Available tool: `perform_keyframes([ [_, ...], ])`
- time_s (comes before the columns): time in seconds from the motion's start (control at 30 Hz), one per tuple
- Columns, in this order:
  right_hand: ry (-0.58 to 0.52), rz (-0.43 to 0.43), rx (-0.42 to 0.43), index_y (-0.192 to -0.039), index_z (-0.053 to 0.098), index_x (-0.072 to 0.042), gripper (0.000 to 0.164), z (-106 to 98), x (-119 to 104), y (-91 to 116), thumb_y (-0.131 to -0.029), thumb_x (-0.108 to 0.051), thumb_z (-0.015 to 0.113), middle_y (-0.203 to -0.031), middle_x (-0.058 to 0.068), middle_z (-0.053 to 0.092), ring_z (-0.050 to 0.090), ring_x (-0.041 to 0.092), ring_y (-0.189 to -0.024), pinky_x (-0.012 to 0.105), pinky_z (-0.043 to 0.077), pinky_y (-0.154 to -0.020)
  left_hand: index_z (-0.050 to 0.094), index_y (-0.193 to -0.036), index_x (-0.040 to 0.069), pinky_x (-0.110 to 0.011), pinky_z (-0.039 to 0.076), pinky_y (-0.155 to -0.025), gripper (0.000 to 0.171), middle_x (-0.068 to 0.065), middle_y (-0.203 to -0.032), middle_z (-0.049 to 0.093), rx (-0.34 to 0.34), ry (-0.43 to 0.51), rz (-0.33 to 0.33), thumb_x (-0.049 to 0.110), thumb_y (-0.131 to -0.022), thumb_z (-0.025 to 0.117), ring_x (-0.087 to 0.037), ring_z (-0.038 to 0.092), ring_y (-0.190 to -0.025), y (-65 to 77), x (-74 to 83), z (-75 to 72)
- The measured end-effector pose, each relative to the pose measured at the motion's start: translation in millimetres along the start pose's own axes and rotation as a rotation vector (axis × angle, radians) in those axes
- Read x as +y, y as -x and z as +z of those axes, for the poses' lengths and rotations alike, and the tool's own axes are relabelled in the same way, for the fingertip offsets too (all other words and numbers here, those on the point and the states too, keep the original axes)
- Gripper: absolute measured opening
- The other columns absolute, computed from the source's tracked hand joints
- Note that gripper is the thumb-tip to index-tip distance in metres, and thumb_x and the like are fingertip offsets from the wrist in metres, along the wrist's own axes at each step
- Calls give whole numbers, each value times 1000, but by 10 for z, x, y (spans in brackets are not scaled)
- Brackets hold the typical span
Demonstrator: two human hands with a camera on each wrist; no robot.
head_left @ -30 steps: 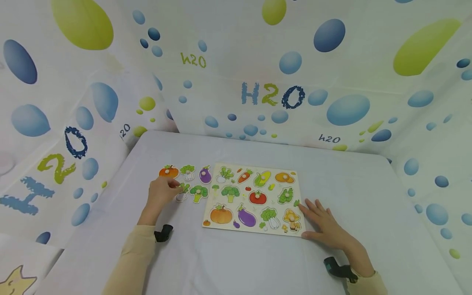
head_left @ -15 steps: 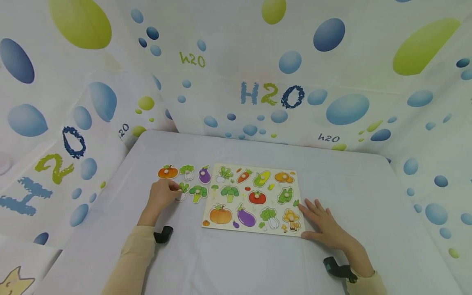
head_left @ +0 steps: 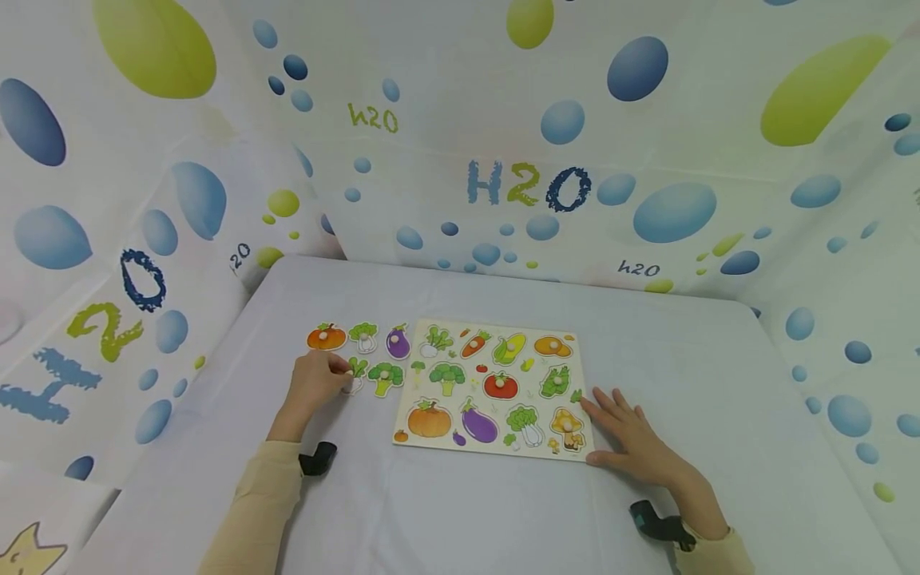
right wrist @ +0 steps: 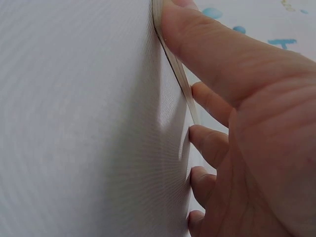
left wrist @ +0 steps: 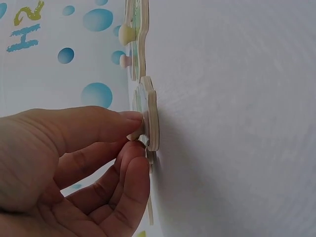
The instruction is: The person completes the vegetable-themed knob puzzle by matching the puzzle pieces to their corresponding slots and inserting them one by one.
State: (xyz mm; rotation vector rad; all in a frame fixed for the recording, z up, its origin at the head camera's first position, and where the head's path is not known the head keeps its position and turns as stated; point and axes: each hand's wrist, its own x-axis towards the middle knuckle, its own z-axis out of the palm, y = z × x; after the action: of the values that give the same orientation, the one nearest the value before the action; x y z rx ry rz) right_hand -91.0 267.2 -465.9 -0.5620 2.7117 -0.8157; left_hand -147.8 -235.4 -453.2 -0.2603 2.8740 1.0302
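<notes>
My left hand pinches the small wooden knob of a radish puzzle piece with thumb and fingertips. In the left wrist view the edge of this radish piece stands at or just over the table surface; any gap is too small to tell. The fingers hide part of it. Beside it lie a broccoli piece, a pumpkin piece, a bok choy piece and an eggplant piece. With fingers spread, my right hand rests at the right edge of the wooden vegetable puzzle board, thumb on its corner.
On the board sit several knobbed pieces, among them a tomato, a corn and a mushroom. A white cloth covers the table. Patterned curtains close in the back and sides.
The fingers of my left hand have closed in on the radish piece's knob. My right hand stays by the board, and the pieces lie where they were.
</notes>
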Motion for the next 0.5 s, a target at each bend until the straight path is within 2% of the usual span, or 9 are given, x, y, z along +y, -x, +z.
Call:
perform_keyframes([
  [0.5, 18, 1, -3, -150, 39, -13, 84, -3, -3, -6, -80, -43, 75, -159, 22, 22, 6, 53, -145, 74, 3, -108, 72, -99, -8, -25, 47, -59, 20, -18, -83, 69, 27, 4, 23, 6, -86, 67, -23, 56, -72, 42, 21, -76],
])
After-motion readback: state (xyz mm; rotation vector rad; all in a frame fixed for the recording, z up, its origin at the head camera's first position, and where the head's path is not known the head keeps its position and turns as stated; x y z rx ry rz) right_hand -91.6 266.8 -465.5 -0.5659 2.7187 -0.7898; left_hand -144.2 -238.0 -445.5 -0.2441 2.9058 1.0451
